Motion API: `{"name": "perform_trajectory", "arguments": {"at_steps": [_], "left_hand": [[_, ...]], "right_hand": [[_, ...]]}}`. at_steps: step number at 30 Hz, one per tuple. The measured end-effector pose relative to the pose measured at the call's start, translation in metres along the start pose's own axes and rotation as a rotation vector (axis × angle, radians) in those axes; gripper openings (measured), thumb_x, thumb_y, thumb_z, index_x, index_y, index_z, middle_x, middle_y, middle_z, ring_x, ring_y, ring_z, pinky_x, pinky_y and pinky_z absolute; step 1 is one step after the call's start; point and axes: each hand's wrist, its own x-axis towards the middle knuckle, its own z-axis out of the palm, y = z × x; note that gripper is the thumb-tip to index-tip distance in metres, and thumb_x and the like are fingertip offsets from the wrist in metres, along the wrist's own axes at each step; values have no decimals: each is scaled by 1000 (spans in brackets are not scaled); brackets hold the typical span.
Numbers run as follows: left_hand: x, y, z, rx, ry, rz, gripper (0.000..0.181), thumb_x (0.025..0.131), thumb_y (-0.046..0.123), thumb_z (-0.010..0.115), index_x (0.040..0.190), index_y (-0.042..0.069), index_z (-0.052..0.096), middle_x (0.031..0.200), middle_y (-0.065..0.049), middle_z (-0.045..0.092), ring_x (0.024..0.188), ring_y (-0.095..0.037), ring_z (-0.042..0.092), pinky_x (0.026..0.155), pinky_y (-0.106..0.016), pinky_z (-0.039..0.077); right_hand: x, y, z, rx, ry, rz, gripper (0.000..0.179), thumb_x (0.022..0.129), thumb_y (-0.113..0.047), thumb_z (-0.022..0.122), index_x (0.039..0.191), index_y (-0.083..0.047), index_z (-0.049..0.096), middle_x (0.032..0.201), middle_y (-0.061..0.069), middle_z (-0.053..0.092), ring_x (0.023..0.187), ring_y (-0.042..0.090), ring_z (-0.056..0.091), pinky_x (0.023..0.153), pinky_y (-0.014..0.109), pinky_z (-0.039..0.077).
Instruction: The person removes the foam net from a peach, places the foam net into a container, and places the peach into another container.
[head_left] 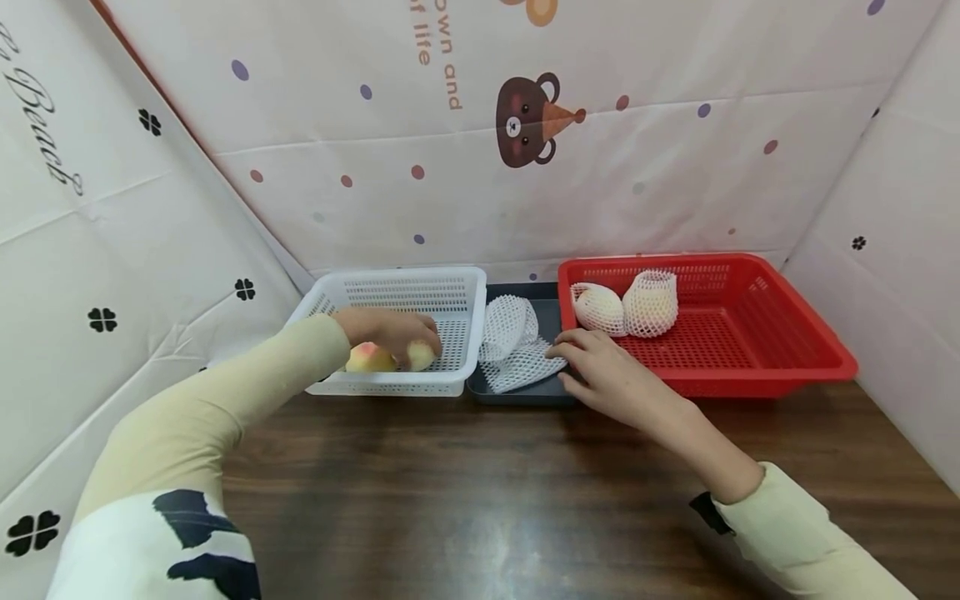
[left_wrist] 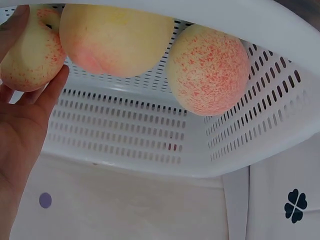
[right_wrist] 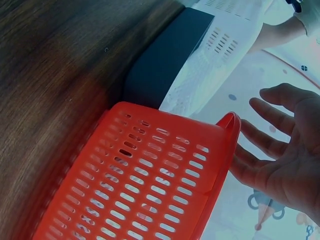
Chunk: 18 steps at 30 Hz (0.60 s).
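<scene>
Inside the white basket point(head_left: 480, 333), my left hand point(head_left: 393, 331) grips a small pale peach point(left_wrist: 35, 62), thumb on one side and fingers on the other. Beside it lie a larger yellow-pink peach point(left_wrist: 117, 42) and a red-speckled peach point(left_wrist: 208, 70). My right hand point(head_left: 609, 377) is over the near left rim of the red basket point(head_left: 712, 333), fingers spread and relaxed, grasping nothing. Its fingertips are close to a white foam net point(head_left: 525, 367) in the dark grey tray point(head_left: 546, 310). A second foam net point(head_left: 508, 327) lies behind that one.
Two fruits in white foam nets, a left one point(head_left: 598, 310) and a right one point(head_left: 650, 304), sit at the left of the red basket. All three containers stand side by side on a dark wooden table point(head_left: 420, 492), against a printed cloth backdrop point(head_left: 337, 208).
</scene>
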Motion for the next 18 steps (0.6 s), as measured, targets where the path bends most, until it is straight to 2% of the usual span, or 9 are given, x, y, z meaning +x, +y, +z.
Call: {"name": "perform_trajectory", "arguments": {"at_steps": [2, 6, 11, 15, 18], "left_hand": [[0, 1, 1, -3, -13, -18, 57, 86, 5, 78, 138, 23, 63, 142, -7, 51, 124, -26, 47, 104, -46, 46], [0, 4, 3, 3, -12, -14, 55, 88, 7, 78, 139, 21, 62, 142, -7, 52, 124, -26, 48, 107, -47, 46], [-5, 8, 7, 2, 19, -13, 54, 90, 9, 78, 140, 18, 60, 144, -8, 52, 128, -27, 49, 110, -49, 44], [-15, 15, 4, -4, 85, -28, 51, 92, 12, 76, 140, 13, 60, 144, -9, 52, 131, -26, 50, 112, -49, 42], [-30, 21, 2, -20, 148, -32, 46, 94, 13, 73, 139, 9, 61, 142, -10, 54, 130, -28, 52, 111, -49, 44]], "right_hand": [[0, -1, 0, 1, -1, -3, 38, 89, -14, 77, 126, -11, 70, 127, 12, 62, 116, 31, 55, 96, 49, 55], [-1, -1, 2, 5, -5, 2, 37, 89, -14, 76, 126, -10, 70, 127, 13, 62, 116, 31, 55, 95, 49, 55], [-1, -2, 4, 9, -14, 2, 36, 90, -14, 76, 125, -10, 70, 127, 13, 62, 116, 31, 55, 97, 49, 54], [0, 0, 2, 9, -13, -3, 37, 89, -14, 76, 126, -10, 69, 127, 14, 62, 116, 31, 56, 97, 50, 54], [0, 1, 2, 14, -12, -8, 38, 89, -15, 77, 126, -10, 69, 128, 14, 62, 117, 32, 55, 97, 51, 54]]}}
